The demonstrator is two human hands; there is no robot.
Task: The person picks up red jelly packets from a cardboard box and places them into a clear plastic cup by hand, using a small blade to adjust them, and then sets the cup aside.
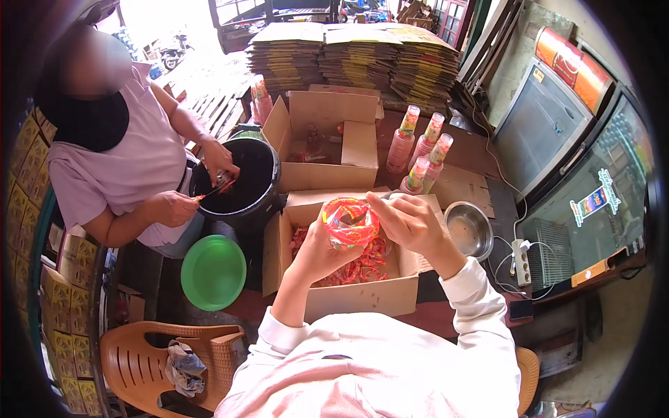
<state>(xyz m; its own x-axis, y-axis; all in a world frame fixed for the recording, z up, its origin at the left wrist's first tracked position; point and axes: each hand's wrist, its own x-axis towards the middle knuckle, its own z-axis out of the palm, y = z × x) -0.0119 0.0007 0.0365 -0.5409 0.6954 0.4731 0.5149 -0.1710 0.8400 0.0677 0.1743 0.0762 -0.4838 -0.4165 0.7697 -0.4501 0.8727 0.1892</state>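
Note:
A clear plastic cup (351, 222) with torn red printed film around its rim is gripped in my left hand (324, 253). Its mouth faces up towards me, above a cardboard box (360, 298). My right hand (418, 224) is at the cup's right side, index finger stretched to the rim and the other fingers curled. Something small and dark shows behind that index finger; whether my fingers grip it is unclear. Inside the box, under my hands, lies a heap of red film scraps (345, 271).
Stacks of printed plastic cups (401, 138) stand right of a second open box (329, 177). At left a person (125, 157) works with a bladed tool over a black bucket (235, 209). Nearby are a green basin (213, 271), a steel bowl (469, 230) and a power strip (521, 261).

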